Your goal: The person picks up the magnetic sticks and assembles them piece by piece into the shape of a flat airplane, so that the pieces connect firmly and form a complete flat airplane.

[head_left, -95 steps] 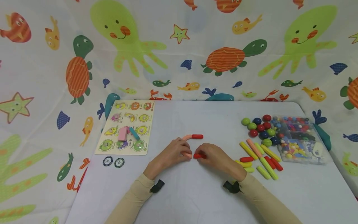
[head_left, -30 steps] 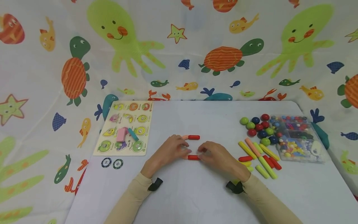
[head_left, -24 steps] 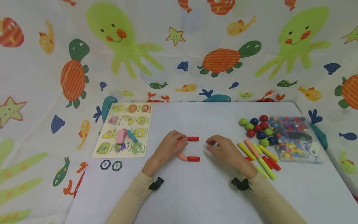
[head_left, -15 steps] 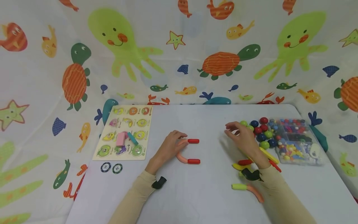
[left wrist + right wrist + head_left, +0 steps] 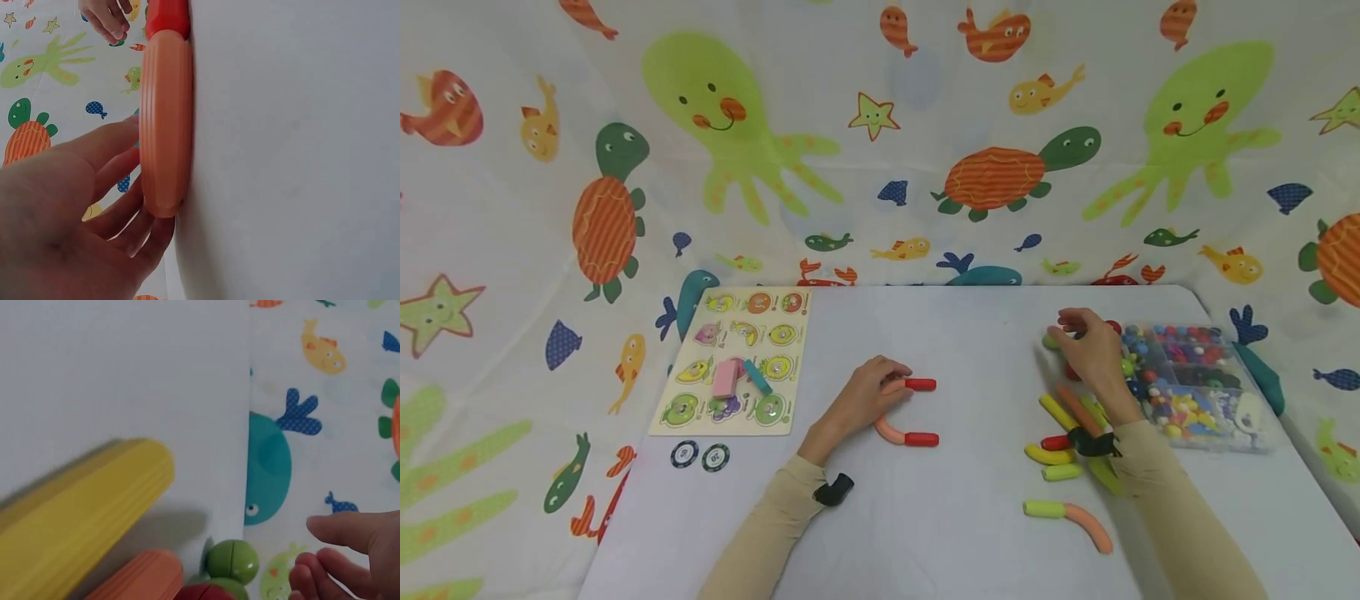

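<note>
My left hand (image 5: 859, 402) is at an orange curved tube (image 5: 891, 431) on the white table, its thumb and fingers round the bend. Two red end pieces (image 5: 921, 439) point right from the tube, making a U shape. In the left wrist view, the orange tube (image 5: 165, 125) stands close before the palm, a red piece (image 5: 167, 17) joined at its top. My right hand (image 5: 1093, 350) hovers at the round beads (image 5: 1051, 342) at the right, its fingers loosely bent with nothing between them. Green beads (image 5: 232, 561) lie below that hand's fingertips in the right wrist view.
Yellow sticks (image 5: 1058, 413) and other coloured sticks lie under my right forearm. Nearer me rests a green-and-orange bent piece (image 5: 1086, 525). A clear box of small beads (image 5: 1202, 383) stands far right. At left are a fruit puzzle board (image 5: 700, 417) and two round chips (image 5: 716, 457).
My right hand has let go of the lower red end and moved right and away to the beads, uncovering the green-and-orange piece. The left hand has stayed at the orange tube.
</note>
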A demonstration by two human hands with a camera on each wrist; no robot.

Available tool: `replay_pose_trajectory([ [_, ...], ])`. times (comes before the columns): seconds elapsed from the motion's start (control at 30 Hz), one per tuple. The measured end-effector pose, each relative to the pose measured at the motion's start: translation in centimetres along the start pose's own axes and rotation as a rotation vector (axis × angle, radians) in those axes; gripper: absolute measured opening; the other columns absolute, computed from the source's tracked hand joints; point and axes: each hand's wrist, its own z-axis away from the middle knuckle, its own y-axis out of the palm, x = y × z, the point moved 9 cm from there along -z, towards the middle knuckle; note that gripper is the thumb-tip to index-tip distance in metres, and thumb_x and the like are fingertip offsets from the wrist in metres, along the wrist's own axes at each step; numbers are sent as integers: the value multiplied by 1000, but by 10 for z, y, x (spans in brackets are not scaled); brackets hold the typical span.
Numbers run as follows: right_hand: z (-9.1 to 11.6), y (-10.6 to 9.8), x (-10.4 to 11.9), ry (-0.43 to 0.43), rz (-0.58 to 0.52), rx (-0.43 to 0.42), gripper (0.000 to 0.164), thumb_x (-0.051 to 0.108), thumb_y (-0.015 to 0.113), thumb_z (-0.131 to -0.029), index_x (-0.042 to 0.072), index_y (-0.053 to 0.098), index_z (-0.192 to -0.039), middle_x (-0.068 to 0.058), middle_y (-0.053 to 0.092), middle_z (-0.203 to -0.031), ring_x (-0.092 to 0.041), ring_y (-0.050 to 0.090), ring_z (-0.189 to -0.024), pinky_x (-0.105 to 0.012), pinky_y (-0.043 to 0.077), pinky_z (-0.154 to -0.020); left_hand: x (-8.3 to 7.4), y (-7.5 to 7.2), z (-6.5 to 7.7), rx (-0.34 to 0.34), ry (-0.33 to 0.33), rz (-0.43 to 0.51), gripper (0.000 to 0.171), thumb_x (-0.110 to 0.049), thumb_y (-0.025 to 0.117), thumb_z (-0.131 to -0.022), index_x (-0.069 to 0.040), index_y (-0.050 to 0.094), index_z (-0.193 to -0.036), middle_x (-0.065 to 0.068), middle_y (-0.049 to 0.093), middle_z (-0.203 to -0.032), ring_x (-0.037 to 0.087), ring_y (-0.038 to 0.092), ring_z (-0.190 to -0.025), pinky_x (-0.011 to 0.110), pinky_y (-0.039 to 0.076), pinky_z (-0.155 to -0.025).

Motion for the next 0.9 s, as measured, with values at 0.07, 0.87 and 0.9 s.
replay_pose_trajectory([
  [0.07,-2,3,-4,26,12,27,45,29,66,-99,1,59,-133,-22,66,-121,-35,60,-104,-33,47,-84,1,2,-1,11,-4,5,32,-19,76,-92,-10,70,-123,4,67,-115,16,60,-103,34,51,-92],
  [0.87,-11,24,-19,14,161,152,37,13,70,-94,-4,64,-127,-24,66,-112,-29,58,-81,-30,48,-59,-2,14,-13,80,-5,-121,30,-17,74,-94,-7,72,-122,8,65,-110,19,56,-101,34,49,-88],
  [0.9,-11,26,-19,10,163,156,38,12,70,-93,-4,63,-127,-24,66,-111,-28,59,-77,-29,48,-56,-2,14,-13,83,-5,-126,30,-18,74,-94,-7,72,-122,7,65,-110,19,56,-101,33,48,-88],
])
